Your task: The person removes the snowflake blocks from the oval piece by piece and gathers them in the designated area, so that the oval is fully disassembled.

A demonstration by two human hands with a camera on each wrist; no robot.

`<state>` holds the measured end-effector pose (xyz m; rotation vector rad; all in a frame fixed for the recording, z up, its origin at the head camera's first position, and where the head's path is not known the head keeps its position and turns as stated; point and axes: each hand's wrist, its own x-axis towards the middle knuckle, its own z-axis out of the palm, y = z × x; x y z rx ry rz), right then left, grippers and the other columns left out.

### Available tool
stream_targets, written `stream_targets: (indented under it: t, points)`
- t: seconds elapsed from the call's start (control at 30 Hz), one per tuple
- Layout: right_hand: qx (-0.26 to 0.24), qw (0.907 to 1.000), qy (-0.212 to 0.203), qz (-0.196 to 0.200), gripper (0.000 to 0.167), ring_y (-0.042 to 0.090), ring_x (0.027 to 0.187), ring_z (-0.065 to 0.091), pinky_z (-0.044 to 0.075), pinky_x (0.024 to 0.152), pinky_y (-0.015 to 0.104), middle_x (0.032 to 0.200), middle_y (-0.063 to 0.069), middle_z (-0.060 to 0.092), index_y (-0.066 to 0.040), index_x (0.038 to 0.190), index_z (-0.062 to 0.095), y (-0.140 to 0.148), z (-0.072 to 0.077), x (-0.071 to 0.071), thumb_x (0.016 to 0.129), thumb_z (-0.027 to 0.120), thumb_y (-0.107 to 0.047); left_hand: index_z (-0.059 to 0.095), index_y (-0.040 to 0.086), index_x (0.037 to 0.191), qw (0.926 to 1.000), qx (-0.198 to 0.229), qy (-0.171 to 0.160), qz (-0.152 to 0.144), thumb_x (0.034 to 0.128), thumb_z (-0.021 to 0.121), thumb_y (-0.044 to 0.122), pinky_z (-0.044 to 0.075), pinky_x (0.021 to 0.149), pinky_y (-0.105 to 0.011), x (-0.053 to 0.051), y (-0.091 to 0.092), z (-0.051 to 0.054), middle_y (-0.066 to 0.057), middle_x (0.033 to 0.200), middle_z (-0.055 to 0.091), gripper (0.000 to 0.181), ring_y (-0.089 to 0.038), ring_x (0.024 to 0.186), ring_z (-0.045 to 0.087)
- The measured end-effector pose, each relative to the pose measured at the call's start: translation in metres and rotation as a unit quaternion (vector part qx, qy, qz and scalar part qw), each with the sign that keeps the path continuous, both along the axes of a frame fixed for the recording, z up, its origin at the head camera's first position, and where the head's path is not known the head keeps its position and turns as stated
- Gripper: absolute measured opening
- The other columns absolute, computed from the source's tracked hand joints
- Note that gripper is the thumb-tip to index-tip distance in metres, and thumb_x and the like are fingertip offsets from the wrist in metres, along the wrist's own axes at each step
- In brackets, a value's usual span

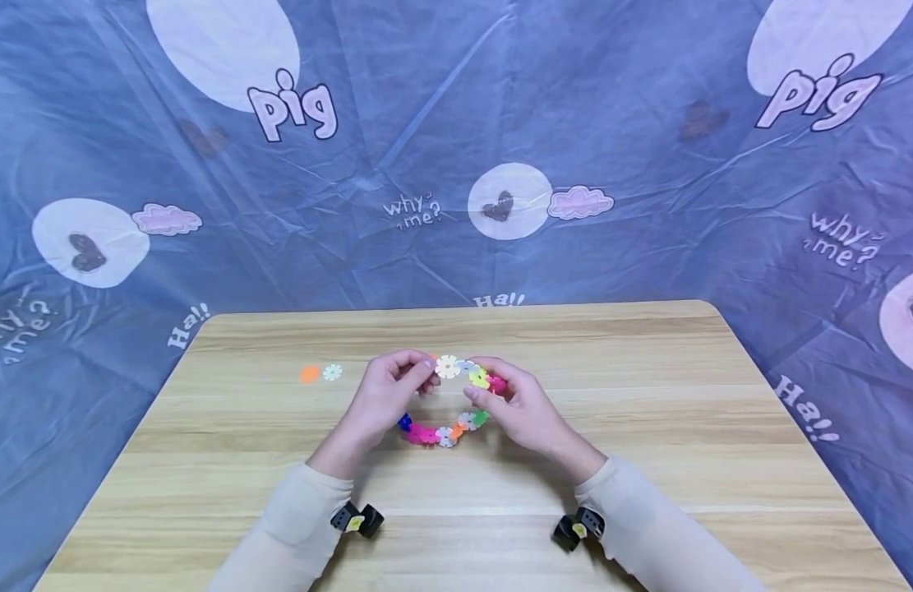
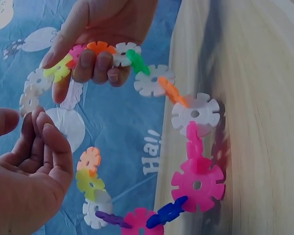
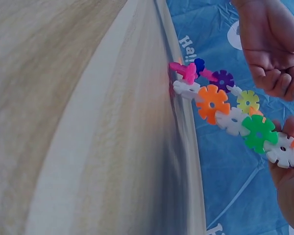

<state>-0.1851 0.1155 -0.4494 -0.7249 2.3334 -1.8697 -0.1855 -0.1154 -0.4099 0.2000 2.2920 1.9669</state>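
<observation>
A chain of colourful notched discs curves between the two hands above the wooden table. My left hand (image 1: 382, 395) pinches near the white disc (image 2: 28, 100) at one end of it. Curled round the yellow, pink and orange discs is my right hand (image 1: 526, 411), its thumb near the yellow disc (image 2: 59, 68). From there the chain runs by a green disc (image 3: 259, 133) and a large pink disc (image 2: 198, 185) to an orange disc (image 2: 89, 157). In the left wrist view this orange disc stands apart from the left fingers. The left fingertips partly hide what they hold.
On the table (image 1: 242, 460), left of the hands, lie a loose orange disc (image 1: 309, 374) and a pale disc (image 1: 332, 372). A blue printed cloth (image 1: 426, 148) hangs behind and beside the table. Black wrist devices sit at both sleeves.
</observation>
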Motion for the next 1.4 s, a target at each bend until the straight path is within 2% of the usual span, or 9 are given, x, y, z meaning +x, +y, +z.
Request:
stream_targets:
  t: [0.13,0.23,0.4,0.63,0.8,1.17,1.3,1.4]
  points:
    - [0.001,0.9999,0.015,0.001,0.041,0.018,0.080,0.068,0.063,0.069,0.034,0.104,0.016,0.073,-0.003,0.143,0.063,-0.001,0.002,0.001,0.103,0.070,-0.009,0.072,-0.008,0.109,0.9999,-0.002,0.013,-0.008,0.1084,0.062,0.010,0.059,0.076,-0.027,0.003,0.006,0.001,-0.006,0.087,0.071,0.021,-0.019,0.081,0.066]
    - [-0.001,0.9996,0.026,0.008,0.040,0.027,0.082,0.070,0.063,0.070,0.032,0.109,0.015,0.074,-0.003,0.143,0.064,-0.002,0.002,0.001,0.103,0.070,-0.009,0.072,-0.007,0.108,0.9998,-0.004,0.017,-0.012,0.1077,0.065,0.012,0.059,0.075,-0.028,0.004,0.009,0.001,-0.007,0.087,0.070,0.020,-0.017,0.079,0.065]
    - [0.003,0.9992,0.038,0.010,0.040,0.041,0.087,0.071,0.064,0.075,0.031,0.116,0.018,0.075,-0.003,0.142,0.064,-0.004,0.001,0.002,0.104,0.070,-0.009,0.073,-0.006,0.105,0.9999,0.011,-0.001,-0.006,0.1074,0.065,0.011,0.059,0.074,-0.028,0.005,0.012,0.000,-0.002,0.083,0.070,0.019,-0.019,0.078,0.065]
    - [0.008,0.9994,0.035,0.002,0.040,0.042,0.092,0.073,0.065,0.079,0.031,0.119,0.015,0.076,-0.006,0.143,0.064,-0.005,0.001,0.003,0.104,0.071,-0.011,0.073,-0.010,0.105,0.9977,0.055,-0.036,0.016,0.1047,0.068,0.006,0.057,0.067,-0.023,0.005,0.014,-0.002,0.003,0.077,0.070,0.017,-0.012,0.071,0.063]
    - [0.011,0.9994,0.034,0.000,0.040,0.039,0.091,0.072,0.064,0.079,0.029,0.118,0.016,0.077,-0.006,0.144,0.064,-0.005,0.000,0.003,0.104,0.070,-0.012,0.073,-0.013,0.104,0.9957,0.078,-0.044,0.024,0.1043,0.068,0.004,0.055,0.064,-0.020,0.005,0.015,-0.001,0.005,0.074,0.070,0.018,-0.008,0.066,0.061]
    - [0.024,0.9983,0.053,-0.012,0.040,0.009,0.083,0.068,0.061,0.077,0.026,0.116,0.013,0.077,-0.008,0.143,0.066,-0.007,-0.001,0.002,0.104,0.072,-0.013,0.072,-0.009,0.096,0.9979,0.039,-0.034,0.038,0.1043,0.068,0.004,0.051,0.062,-0.019,0.008,0.017,0.004,0.003,0.074,0.068,0.016,-0.010,0.068,0.059]
    - [0.022,0.9985,0.050,-0.011,0.040,0.010,0.083,0.069,0.062,0.076,0.026,0.115,0.013,0.077,-0.008,0.143,0.066,-0.007,-0.002,0.001,0.103,0.072,-0.012,0.070,-0.005,0.092,0.9988,-0.001,-0.030,0.038,0.1061,0.066,0.006,0.044,0.059,-0.019,0.009,0.018,0.004,0.000,0.074,0.063,0.018,-0.012,0.068,0.053]
    - [0.019,0.9988,0.046,-0.006,0.041,0.018,0.086,0.071,0.063,0.078,0.027,0.117,0.013,0.077,-0.008,0.143,0.066,-0.007,-0.002,0.001,0.104,0.071,-0.012,0.067,-0.002,0.091,0.9987,-0.021,-0.030,0.035,0.1074,0.065,0.009,0.039,0.056,-0.020,0.009,0.018,0.004,-0.001,0.074,0.059,0.020,-0.015,0.068,0.049]
